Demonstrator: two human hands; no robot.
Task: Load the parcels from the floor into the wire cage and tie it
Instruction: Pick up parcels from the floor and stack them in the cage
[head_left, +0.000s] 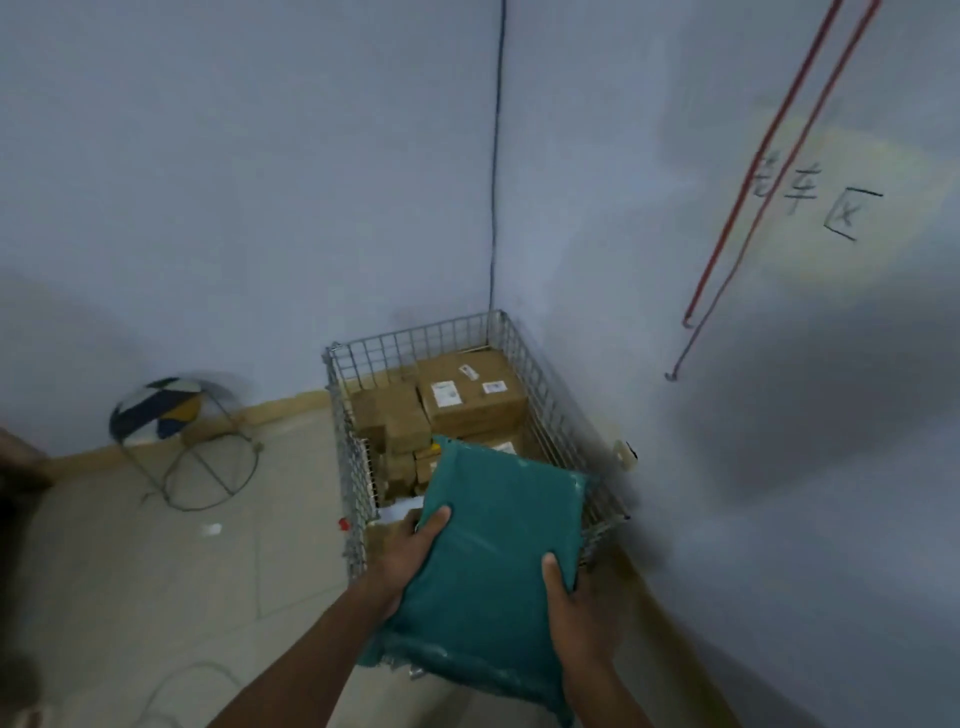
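Green bag (493, 561) is sitting nearest the lens, being carried in both hands. Left hand (410, 556) is gripping its left edge, thumb lying on top, fingers going under and out of sight. Right hand (576, 603) is clamping the right edge the same way, thumb up on the top face, fingers hidden beneath. Both forearms are reaching forward and up from the bottom of the frame, converging on the bag, wrists roughly straight.

Bag is tilting away from the person, far end hanging over the near rim of the cage (358, 467). Cage is sitting just ahead of the hands, tucked into the wall corner. Boxes (467, 395) are already filling the far part of it, beyond the bag's far edge; the near part is hidden under the bag, so free room there is unclear.

Step, as I read it: loading is mid-way, this parcel is going in, not yet released. Tying is not started, and no cord for it is identifiable near the hands.

Next move is calling for pushing the bag further forward past the rim, lowering it onto the boxes, then letting both thumbs go. Bag looks soft, so it could be sagging or catching on the wire if dropped short.

Stool (171, 410) is standing well to the left of the left hand, clear of the path.
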